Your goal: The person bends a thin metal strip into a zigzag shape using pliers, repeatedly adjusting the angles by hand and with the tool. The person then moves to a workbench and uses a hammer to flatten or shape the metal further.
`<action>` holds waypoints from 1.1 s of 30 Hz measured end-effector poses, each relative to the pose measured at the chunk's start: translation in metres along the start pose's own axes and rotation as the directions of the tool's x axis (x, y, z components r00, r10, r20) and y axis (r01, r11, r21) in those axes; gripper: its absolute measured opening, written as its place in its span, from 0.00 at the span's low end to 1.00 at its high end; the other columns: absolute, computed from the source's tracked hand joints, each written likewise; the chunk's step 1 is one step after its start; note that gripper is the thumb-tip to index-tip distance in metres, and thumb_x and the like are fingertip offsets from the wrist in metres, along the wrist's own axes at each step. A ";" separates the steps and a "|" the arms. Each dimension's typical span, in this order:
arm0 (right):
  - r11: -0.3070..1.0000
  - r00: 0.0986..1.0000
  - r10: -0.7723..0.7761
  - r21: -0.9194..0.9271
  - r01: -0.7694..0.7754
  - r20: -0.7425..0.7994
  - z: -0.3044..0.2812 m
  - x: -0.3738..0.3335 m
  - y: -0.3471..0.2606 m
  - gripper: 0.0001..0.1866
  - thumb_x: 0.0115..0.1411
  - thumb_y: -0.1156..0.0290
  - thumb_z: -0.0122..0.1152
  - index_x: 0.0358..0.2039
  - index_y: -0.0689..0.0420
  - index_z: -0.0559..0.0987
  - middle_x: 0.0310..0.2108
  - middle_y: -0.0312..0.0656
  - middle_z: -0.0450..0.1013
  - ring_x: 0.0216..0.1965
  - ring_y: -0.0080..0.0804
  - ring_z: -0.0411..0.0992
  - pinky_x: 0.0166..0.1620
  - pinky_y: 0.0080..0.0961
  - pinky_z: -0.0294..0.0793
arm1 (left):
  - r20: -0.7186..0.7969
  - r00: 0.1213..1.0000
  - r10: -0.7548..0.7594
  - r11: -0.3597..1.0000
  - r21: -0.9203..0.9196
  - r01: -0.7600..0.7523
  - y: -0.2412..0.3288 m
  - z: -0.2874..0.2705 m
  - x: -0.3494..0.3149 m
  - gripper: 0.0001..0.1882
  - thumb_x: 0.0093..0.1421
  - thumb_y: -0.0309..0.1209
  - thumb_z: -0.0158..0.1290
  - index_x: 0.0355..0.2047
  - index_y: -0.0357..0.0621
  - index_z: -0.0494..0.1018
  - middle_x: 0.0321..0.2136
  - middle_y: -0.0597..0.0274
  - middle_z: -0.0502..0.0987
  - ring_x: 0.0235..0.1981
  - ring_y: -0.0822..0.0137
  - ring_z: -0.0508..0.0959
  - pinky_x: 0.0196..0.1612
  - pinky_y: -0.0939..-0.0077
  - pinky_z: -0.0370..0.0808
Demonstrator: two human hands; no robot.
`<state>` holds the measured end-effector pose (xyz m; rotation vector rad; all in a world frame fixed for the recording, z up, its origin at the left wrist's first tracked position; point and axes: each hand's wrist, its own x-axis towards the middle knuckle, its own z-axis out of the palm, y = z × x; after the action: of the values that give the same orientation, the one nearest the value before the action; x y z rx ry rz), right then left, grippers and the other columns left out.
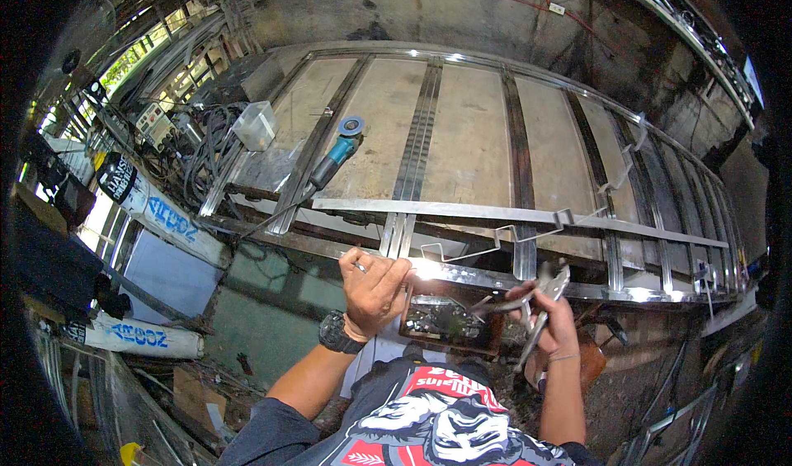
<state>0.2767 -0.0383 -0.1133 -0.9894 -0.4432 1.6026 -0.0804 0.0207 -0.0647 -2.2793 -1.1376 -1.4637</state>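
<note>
My left hand [373, 291], with a dark wristwatch [341, 331] on the wrist, is at the front rail [474, 275] of a long metal frame. Its fingers are curled together at the rail's edge, and what they pinch is hidden. To the right, my right hand [554, 324] grips metal locking pliers [536, 311], slightly blurred, just in front of the same rail. A thin bent metal rod [470, 254] lies across the frame between and beyond my hands. Behind it a long flat metal bar [462, 209] rests across the crosspieces.
A teal angle grinder [334, 159] lies on the frame, near a clear plastic box [256, 126] and tangled cables [206, 144]. Two white gas cylinders [157, 202] lie at left. A tray of small metal parts [450, 321] sits below the rail, close to my body.
</note>
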 end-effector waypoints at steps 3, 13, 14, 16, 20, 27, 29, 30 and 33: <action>0.972 0.991 -0.030 -0.225 0.059 0.131 0.031 -0.010 -0.011 0.24 0.70 0.70 0.60 0.63 0.64 0.72 0.54 0.62 0.78 0.56 0.56 0.80 0.50 0.47 0.88 | -0.038 0.999 -0.017 1.000 -0.014 0.016 0.011 0.000 0.009 0.12 0.53 0.23 0.68 0.38 0.47 0.81 0.29 0.68 0.79 0.29 0.63 0.76 0.50 0.60 0.64; 0.934 0.944 -0.130 -0.283 0.219 0.303 0.096 -0.043 0.033 0.30 0.74 0.58 0.62 0.67 0.66 0.70 0.67 0.54 0.70 0.67 0.45 0.71 0.63 0.44 0.78 | -0.039 0.999 0.024 0.999 -0.033 -0.025 0.039 0.001 0.042 0.14 0.51 0.22 0.68 0.38 0.47 0.82 0.28 0.69 0.78 0.28 0.65 0.75 0.49 0.61 0.63; 0.911 0.933 -0.060 -0.364 0.196 0.354 0.095 -0.043 0.026 0.29 0.75 0.58 0.60 0.67 0.66 0.71 0.65 0.53 0.73 0.66 0.42 0.72 0.62 0.40 0.79 | -0.040 0.999 0.023 0.999 -0.031 -0.024 0.039 0.003 0.042 0.13 0.51 0.22 0.68 0.38 0.47 0.82 0.28 0.69 0.78 0.28 0.65 0.75 0.49 0.61 0.63; 0.841 0.906 -0.041 -0.475 0.259 0.422 0.090 -0.041 0.020 0.28 0.76 0.56 0.57 0.65 0.66 0.72 0.60 0.49 0.77 0.62 0.38 0.75 0.59 0.33 0.79 | -0.063 0.997 0.037 0.999 -0.016 -0.038 0.041 0.007 0.046 0.13 0.52 0.23 0.69 0.38 0.47 0.82 0.28 0.69 0.79 0.27 0.64 0.75 0.49 0.62 0.63; 0.833 0.918 0.022 -0.515 0.203 0.396 0.107 -0.040 0.010 0.19 0.78 0.63 0.55 0.62 0.62 0.75 0.52 0.40 0.81 0.53 0.25 0.75 0.59 0.28 0.72 | -0.075 0.997 0.010 1.000 -0.010 -0.011 0.045 0.008 0.048 0.12 0.53 0.24 0.69 0.38 0.47 0.82 0.28 0.69 0.80 0.27 0.65 0.75 0.49 0.62 0.63; 0.917 0.910 -0.069 -0.332 0.219 0.409 0.131 -0.046 0.006 0.21 0.77 0.64 0.55 0.60 0.66 0.74 0.42 0.44 0.81 0.47 0.34 0.79 0.57 0.35 0.76 | -0.069 0.995 0.079 0.993 0.095 -0.072 0.045 0.012 0.050 0.11 0.54 0.27 0.68 0.39 0.48 0.82 0.29 0.70 0.79 0.31 0.65 0.76 0.51 0.61 0.64; 0.965 0.877 0.006 -0.233 0.122 0.480 0.137 -0.046 -0.007 0.22 0.76 0.63 0.54 0.60 0.68 0.73 0.41 0.47 0.81 0.48 0.38 0.80 0.58 0.39 0.77 | -0.060 0.992 0.115 0.987 0.120 -0.107 0.037 0.015 0.050 0.12 0.54 0.28 0.68 0.39 0.48 0.83 0.29 0.70 0.79 0.32 0.66 0.76 0.52 0.60 0.64; 0.970 0.888 0.056 -0.236 0.061 0.457 0.147 -0.048 -0.014 0.23 0.76 0.63 0.53 0.60 0.70 0.72 0.39 0.50 0.80 0.48 0.43 0.80 0.58 0.42 0.77 | -0.040 0.988 0.149 0.979 0.150 -0.141 0.033 0.014 0.049 0.12 0.55 0.29 0.67 0.41 0.48 0.83 0.30 0.71 0.79 0.33 0.66 0.76 0.51 0.59 0.65; 0.982 0.856 0.179 -0.135 -0.129 0.485 0.157 -0.043 -0.021 0.23 0.77 0.64 0.50 0.60 0.72 0.70 0.39 0.52 0.80 0.47 0.46 0.80 0.59 0.45 0.77 | -0.026 0.975 0.223 0.959 0.185 -0.214 0.019 0.015 0.051 0.12 0.56 0.31 0.66 0.41 0.49 0.83 0.31 0.71 0.79 0.34 0.66 0.77 0.50 0.60 0.67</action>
<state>0.1659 -0.0372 0.0079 -0.6843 -0.8164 2.0033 -0.0462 0.0407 -0.0250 -2.1554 -0.9296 -1.2683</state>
